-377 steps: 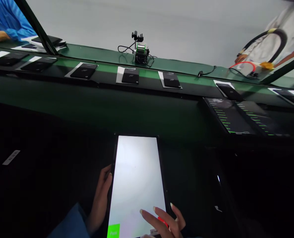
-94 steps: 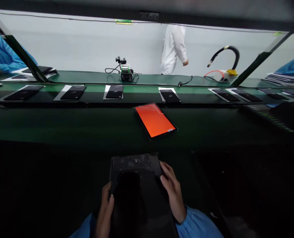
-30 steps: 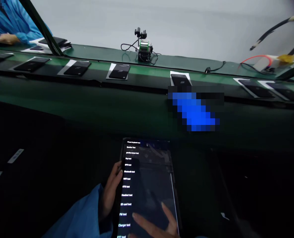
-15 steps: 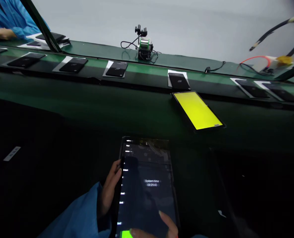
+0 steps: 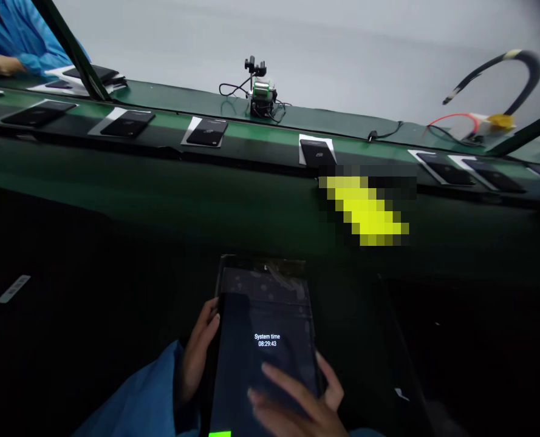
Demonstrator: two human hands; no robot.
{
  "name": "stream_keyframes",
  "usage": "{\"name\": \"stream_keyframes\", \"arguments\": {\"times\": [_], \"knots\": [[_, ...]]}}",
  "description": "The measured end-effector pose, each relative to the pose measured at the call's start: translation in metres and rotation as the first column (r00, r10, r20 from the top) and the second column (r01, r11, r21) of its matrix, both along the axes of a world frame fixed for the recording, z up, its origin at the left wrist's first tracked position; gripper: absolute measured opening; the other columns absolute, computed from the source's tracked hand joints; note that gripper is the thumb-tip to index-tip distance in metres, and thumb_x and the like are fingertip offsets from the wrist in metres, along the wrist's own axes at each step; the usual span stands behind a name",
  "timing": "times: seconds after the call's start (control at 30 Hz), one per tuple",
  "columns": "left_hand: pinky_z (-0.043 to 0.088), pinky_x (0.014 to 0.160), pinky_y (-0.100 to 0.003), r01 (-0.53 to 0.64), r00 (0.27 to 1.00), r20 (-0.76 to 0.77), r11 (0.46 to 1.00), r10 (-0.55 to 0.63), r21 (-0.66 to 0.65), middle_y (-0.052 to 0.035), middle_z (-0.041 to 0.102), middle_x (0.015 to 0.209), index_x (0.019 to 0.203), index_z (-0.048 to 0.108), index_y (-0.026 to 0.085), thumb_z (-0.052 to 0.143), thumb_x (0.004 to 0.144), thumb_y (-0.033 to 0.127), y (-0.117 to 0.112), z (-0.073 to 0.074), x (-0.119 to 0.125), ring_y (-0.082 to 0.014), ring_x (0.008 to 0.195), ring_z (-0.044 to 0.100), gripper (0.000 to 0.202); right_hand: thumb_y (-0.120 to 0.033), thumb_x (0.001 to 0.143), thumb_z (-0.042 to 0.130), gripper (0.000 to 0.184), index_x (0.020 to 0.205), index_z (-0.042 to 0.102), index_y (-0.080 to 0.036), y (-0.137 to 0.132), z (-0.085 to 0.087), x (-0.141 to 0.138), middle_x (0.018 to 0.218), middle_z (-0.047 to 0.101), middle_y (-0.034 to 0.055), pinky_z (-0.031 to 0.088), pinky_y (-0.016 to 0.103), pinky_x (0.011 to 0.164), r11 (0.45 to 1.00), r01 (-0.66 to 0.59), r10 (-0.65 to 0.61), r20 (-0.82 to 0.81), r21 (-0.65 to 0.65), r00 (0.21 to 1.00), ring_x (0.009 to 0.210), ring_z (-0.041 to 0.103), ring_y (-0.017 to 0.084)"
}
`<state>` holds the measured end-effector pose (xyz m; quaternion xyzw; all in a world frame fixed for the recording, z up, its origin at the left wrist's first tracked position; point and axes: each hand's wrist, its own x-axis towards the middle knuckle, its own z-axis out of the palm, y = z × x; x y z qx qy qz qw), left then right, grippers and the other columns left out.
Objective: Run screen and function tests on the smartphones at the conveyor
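Observation:
A tablet [image 5: 251, 309] with a dark screen reading "System time 08:29:43" lies in front of me, a green patch at its lower left. My left hand [image 5: 197, 358] grips its left edge, fingertips along the side. Over the lower right of the screen, my right hand [image 5: 301, 400] has its fingers spread and slightly blurred. One or more of its fingers rest along the tablet's right edge; whether the fingertips touch the glass I cannot tell. Beyond the tablet, to the right, lies a flat thing with a bright yellow face [image 5: 370, 212], now blurred into blocks.
Several dark tablets, such as one [image 5: 206, 132] on white paper, line a raised green ledge [image 5: 251, 130]. Behind stands a small device with cables [image 5: 261, 97]. A black hose [image 5: 520, 67] arcs at right. A co-worker in a blue sleeve [image 5: 37, 36] sits upper left.
The text list along the screen's left side has gone. My right hand has moved up and off the green patch, its fingers now over the screen and at the right edge.

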<state>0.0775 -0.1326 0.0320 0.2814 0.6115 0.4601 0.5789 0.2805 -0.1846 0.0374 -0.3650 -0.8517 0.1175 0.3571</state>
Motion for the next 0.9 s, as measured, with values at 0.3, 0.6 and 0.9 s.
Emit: {"name": "stream_keyframes", "arguments": {"times": [0.3,0.6,0.9], "knots": [[0.036,0.103,-0.040,0.037,0.999,0.031,0.999,-0.036,-0.035,-0.0040,0.060,0.123,0.114,0.055,0.027,0.054,0.079,0.059,-0.003,-0.006,-0.003,-0.0287,0.128,0.044,0.048,-0.044,0.088,0.059,0.042,0.129,0.052,-0.037,0.025,0.007,0.039,0.109,0.070,-0.0057,0.008,0.045,0.120,0.978,-0.178,0.197,0.204,-0.109,0.959,0.115,0.059,0.020],[0.042,0.098,-0.039,0.015,0.999,0.040,1.000,-0.014,-0.021,-0.0027,0.063,0.113,0.111,0.057,0.028,0.058,0.076,0.059,-0.002,-0.009,-0.004,-0.0274,0.117,0.052,0.047,-0.046,0.094,0.046,0.028,0.114,0.055,-0.028,0.032,0.036,0.045,0.096,0.074,-0.0070,-0.010,0.046,0.118,0.979,-0.146,0.163,0.115,-0.144,0.980,0.112,0.062,0.022],[0.039,0.100,-0.039,0.059,0.995,0.086,0.997,-0.054,-0.052,-0.0037,0.059,0.123,0.116,0.052,0.028,0.053,0.080,0.057,-0.001,0.000,-0.002,-0.0271,0.127,0.045,0.047,-0.039,0.092,0.050,0.057,0.142,0.031,-0.023,0.043,0.037,0.031,0.136,0.054,0.0000,-0.004,0.041,0.117,0.981,0.143,-0.093,0.325,-0.134,0.941,0.129,0.046,0.021]]}}
